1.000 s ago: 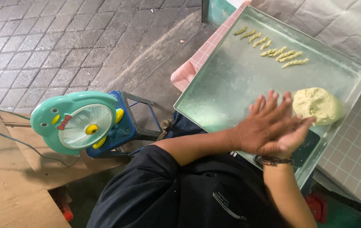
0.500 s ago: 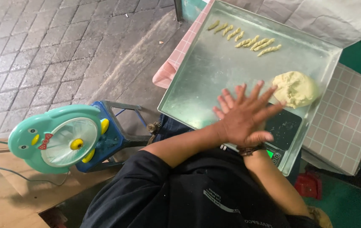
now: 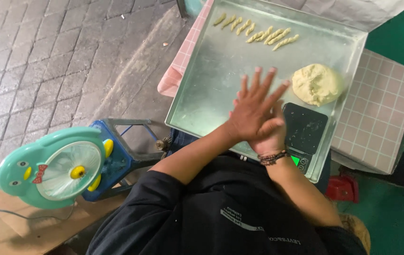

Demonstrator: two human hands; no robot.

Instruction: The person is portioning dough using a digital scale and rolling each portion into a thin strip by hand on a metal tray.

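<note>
A view from above, looking down at a seated person in a black top. Their two hands meet at the centre, palm pressed flat against palm with fingers stretched out and fanned toward 12 o'clock. The left hand lies on top; the right hand, with a beaded bracelet at its wrist, lies beneath. Whether anything is pinched between the palms I cannot tell; nothing shows at the edges.

The hands hover over a large square metal tray. At 2 o'clock from the hands, well apart from them, a pale yellow dough ball sits on the tray. It looks soft, dented and slightly sticky, likely light and easy to pinch off at its rim; squeezing would deform it. At 12 o'clock, along the far edge, lies a row of small rolled dough sticks, thin and probably fragile, best lifted gently by the middle.

Just beside the hands at 3 o'clock sits a small black kitchen scale with a lit green display. Under the tray a pink-and-white checked cloth shows. At 9 o'clock, far left, stands a teal penguin-shaped fan on a blue stool. The black top carries a small white printed label on the back.
</note>
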